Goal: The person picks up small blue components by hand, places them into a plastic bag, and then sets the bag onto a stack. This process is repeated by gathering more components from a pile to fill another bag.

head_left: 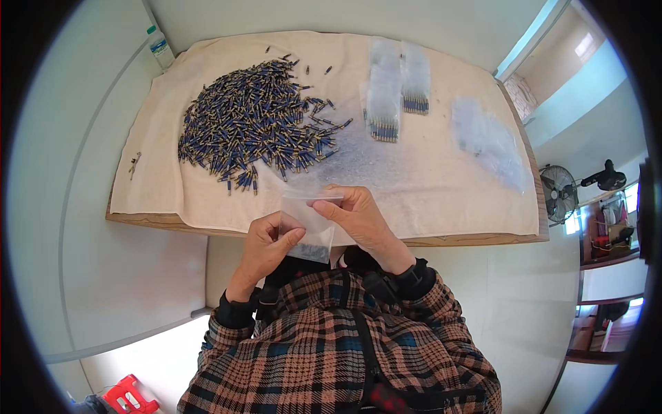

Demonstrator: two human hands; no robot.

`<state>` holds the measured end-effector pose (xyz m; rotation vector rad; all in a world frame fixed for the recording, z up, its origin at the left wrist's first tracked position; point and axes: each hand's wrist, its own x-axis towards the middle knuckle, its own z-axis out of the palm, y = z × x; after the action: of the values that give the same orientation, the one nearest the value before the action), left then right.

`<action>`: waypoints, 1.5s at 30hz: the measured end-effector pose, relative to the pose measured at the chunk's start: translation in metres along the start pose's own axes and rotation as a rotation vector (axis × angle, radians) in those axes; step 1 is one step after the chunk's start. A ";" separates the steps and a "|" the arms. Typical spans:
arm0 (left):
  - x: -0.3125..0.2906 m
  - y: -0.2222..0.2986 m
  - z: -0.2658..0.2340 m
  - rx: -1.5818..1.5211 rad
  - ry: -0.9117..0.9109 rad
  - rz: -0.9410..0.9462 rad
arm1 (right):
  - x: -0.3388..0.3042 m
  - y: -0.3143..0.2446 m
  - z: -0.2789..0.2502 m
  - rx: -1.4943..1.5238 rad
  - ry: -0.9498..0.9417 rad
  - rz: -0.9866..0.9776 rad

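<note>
Between both my hands is a clear plastic zip bag (303, 214), held over the table's near edge. My left hand (265, 245) pinches its left side between thumb and fingers. The fingers of my right hand (355, 214) are closed on its upper right corner, at the top edge. The lower end of the bag looks dark; whether that is contents or clothing showing through, I cannot tell. Beyond my hands lies a large heap of small blue cylinders with brass-coloured ends (248, 117). Several loose ones are scattered around its edges.
A cream cloth (441, 186) covers the wooden table. At the back, clear bags (383, 96) hold rows of the cylinders. Flat clear bags (489, 145) lie on the right. A bottle (160, 50) and small metal keys (134, 164) are left; a fan (559, 193) stands beyond the right edge.
</note>
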<state>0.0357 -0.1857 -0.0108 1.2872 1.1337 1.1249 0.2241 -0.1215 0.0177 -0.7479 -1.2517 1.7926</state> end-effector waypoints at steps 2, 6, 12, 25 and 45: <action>0.000 0.001 0.002 -0.008 -0.019 -0.005 | -0.002 0.003 -0.001 0.026 0.003 0.012; 0.003 0.003 0.008 0.003 0.016 -0.045 | -0.002 0.018 -0.009 -0.189 0.027 -0.215; 0.013 0.023 0.011 0.410 0.149 0.354 | -0.007 0.015 -0.009 -0.476 0.151 -0.516; 0.039 0.050 0.020 0.193 0.127 0.059 | -0.013 0.007 -0.007 -0.856 0.131 -0.760; 0.043 0.030 0.056 0.514 0.389 0.282 | -0.021 0.004 -0.009 -0.860 0.562 -0.754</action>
<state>0.0966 -0.1502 0.0181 1.7087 1.6416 1.3860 0.2408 -0.1358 0.0116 -0.9605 -1.5899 0.3537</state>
